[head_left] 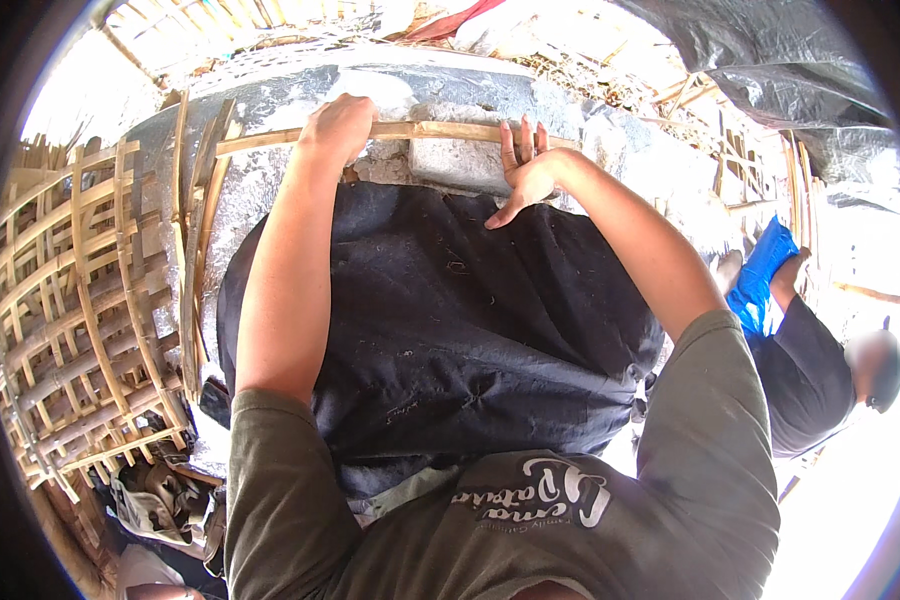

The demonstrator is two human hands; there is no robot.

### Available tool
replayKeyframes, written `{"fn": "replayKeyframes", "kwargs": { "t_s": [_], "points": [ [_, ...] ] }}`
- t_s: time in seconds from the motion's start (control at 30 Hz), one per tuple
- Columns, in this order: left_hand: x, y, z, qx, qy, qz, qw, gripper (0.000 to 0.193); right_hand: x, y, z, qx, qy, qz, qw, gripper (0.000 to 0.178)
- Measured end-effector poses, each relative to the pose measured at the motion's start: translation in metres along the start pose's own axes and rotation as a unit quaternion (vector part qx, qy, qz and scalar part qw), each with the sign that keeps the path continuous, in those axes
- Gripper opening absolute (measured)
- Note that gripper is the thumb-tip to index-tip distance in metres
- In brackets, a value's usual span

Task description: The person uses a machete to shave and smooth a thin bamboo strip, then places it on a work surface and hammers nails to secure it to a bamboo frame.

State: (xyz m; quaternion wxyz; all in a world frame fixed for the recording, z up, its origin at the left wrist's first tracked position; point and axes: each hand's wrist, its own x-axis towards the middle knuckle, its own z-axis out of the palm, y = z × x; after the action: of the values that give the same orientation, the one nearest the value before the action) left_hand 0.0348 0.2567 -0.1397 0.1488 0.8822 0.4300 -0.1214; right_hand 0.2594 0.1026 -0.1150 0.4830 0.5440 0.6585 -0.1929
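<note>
Bamboo strip (440,130) lies at 12 o'clock from us, long axis running 9-to-3 across the silver sheet (270,170). Our left hand (338,128) is clamped on its L part; right hand (526,170) rests flat, fingers spread, on R part. Both equally near; black cloth (440,330) below.

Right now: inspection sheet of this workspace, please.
Surface: silver sheet with a dark cloth draped over it.
Job's things: bamboo strip across the top.
Clutter: rags at lower left.
Hands: left hand gripping the strip; right hand flat, fingers spread on the strip.
Cables: nothing seen.
Surroundings: bamboo lattice at left; another person at right; grey tarp overhead.
</note>
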Motion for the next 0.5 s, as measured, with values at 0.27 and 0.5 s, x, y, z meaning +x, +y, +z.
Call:
{"fn": "replayKeyframes", "kwargs": {
  "t_s": [0.27,0.5],
  "points": [
    [-0.006,0.004,-0.004,-0.015,0.016,0.007,1.0,0.037,-0.016,0.003,0.011,0.243,0.08,0.057,0.965,0.146],
    [-0.01,-0.002,0.0,-0.02,0.037,0.016,0.999,0.036,-0.074,0.073,0.055,0.552,0.246,-0.111,0.789,0.092]
  ]
}}
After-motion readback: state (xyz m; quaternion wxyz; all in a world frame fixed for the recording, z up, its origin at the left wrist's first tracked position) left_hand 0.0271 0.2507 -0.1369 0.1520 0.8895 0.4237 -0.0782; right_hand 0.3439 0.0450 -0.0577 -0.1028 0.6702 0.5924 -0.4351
